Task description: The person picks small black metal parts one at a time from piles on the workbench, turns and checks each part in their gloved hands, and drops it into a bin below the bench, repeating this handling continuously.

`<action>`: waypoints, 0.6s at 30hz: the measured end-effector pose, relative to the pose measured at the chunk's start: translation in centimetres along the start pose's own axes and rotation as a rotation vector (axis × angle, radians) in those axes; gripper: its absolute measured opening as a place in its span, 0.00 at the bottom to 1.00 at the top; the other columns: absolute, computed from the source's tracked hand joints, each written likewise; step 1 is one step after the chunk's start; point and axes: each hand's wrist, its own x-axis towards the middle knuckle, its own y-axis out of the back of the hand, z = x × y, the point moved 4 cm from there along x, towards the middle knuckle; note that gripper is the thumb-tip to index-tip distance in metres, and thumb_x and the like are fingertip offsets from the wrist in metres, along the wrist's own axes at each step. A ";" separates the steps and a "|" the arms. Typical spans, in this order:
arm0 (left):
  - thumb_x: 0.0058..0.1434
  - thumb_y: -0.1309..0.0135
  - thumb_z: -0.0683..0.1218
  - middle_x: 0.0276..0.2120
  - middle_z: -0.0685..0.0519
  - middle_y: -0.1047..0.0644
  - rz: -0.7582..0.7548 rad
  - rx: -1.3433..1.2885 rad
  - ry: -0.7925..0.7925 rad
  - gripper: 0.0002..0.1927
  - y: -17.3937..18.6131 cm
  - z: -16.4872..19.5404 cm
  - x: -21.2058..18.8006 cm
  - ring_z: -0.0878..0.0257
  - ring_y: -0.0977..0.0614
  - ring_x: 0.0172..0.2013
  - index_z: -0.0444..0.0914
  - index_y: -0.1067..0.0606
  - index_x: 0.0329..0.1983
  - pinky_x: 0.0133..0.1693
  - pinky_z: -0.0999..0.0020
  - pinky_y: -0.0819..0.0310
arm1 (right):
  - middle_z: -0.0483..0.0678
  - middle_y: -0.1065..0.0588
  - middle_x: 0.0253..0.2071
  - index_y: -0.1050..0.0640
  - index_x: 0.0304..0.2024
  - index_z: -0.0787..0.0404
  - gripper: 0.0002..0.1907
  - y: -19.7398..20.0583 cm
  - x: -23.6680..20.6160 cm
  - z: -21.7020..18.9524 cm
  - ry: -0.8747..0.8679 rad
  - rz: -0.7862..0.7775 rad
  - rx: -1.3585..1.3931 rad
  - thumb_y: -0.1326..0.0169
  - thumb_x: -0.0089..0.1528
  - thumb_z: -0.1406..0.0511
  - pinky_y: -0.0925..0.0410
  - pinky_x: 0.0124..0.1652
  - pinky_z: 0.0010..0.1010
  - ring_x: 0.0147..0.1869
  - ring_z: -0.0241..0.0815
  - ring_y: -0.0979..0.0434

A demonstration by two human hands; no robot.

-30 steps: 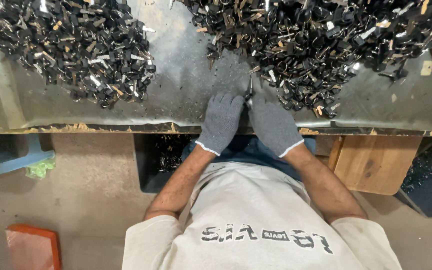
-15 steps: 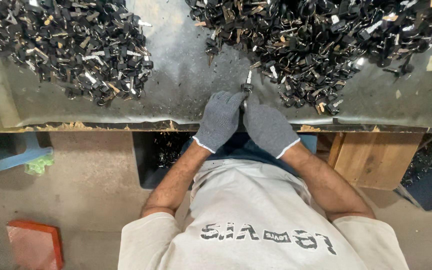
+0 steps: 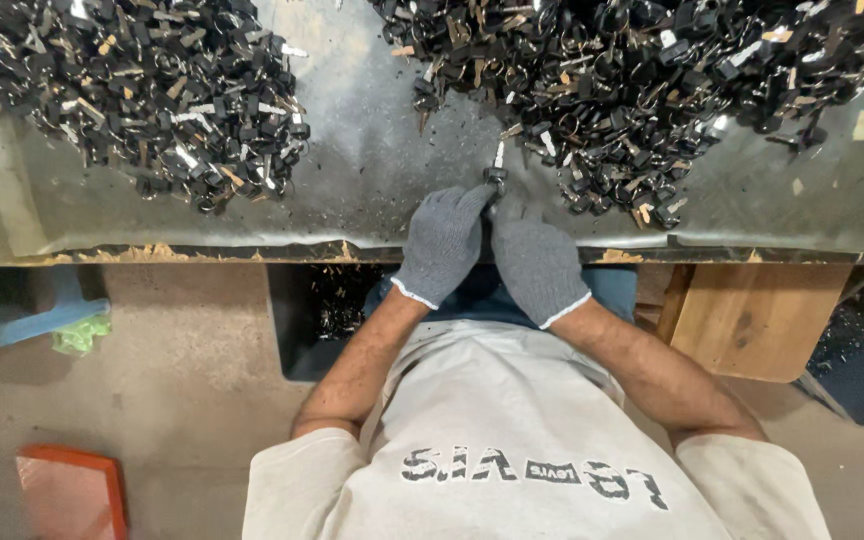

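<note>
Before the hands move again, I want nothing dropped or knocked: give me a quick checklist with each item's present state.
1. Both hands gloved: left hand, right hand: ok.
2. Small part held between the fingertips of both hands: ok.
3. Grip firm enough: cannot tell, the gloves hide the contact.
4. Bare bench ahead of the hands: ok.
5. Right pile lies clear of the right hand: not ok, loose pieces lie right beside it.
6. Left pile lies apart from the left hand: ok.
</note>
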 end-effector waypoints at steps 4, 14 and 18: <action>0.59 0.45 0.38 0.39 0.46 0.22 -0.010 -0.003 0.002 0.20 0.3 0.1 0.2 0.47 0.19 0.43 0.39 0.25 0.56 0.48 0.51 0.26 | 0.63 0.21 0.36 0.32 0.59 0.76 0.24 0.5 2.5 1.9 0.193 -0.234 0.492 0.51 0.70 0.61 0.26 0.37 0.47 0.37 0.62 0.18; 0.56 0.41 0.42 0.34 0.48 0.23 0.109 0.113 0.004 0.11 1.6 1.3 -0.2 0.48 0.20 0.37 0.41 0.24 0.42 0.41 0.53 0.27 | 0.64 0.24 0.39 0.29 0.51 0.71 0.19 2.1 -1.0 1.5 0.105 0.140 0.310 0.47 0.65 0.61 0.24 0.36 0.45 0.41 0.62 0.19; 0.57 0.38 0.45 0.30 0.48 0.24 0.130 0.050 0.069 0.07 1.5 0.8 -0.1 0.47 0.21 0.33 0.41 0.26 0.34 0.37 0.52 0.28 | 0.55 0.23 0.35 0.27 0.45 0.64 0.13 1.4 -1.3 1.8 0.075 -0.007 0.123 0.47 0.67 0.60 0.26 0.24 0.39 0.29 0.51 0.18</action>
